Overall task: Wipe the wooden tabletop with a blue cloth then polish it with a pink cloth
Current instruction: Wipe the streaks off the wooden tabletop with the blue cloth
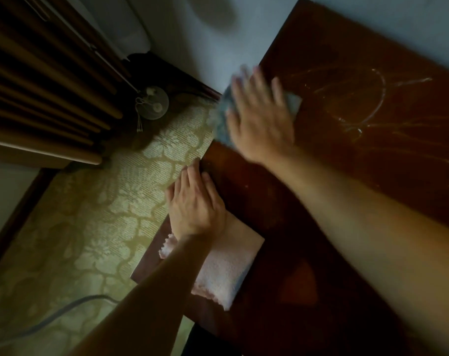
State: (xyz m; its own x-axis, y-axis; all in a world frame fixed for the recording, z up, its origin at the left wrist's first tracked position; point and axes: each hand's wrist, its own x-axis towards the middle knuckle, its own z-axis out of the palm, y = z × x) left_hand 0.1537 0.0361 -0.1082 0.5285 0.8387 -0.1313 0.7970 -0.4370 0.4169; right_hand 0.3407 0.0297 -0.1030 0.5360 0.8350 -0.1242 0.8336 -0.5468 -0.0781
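Observation:
A dark reddish wooden tabletop (372, 140) fills the right of the view, with pale smear marks on its far part. My right hand (260, 119), blurred, presses flat with spread fingers on a blue cloth (222, 124) at the table's left edge; the cloth partly hangs past the edge. My left hand (196, 204) rests flat with straight fingers on the table's left edge. A folded pink cloth (226, 273) lies on the table under my left wrist.
A patterned greenish carpet (95, 227) covers the floor to the left. A grey cable (51, 317) crosses it at the lower left. Brown curtains (38, 86) hang at the upper left, beside a round glass object (154, 102). A pale wall (244, 34) lies beyond the table.

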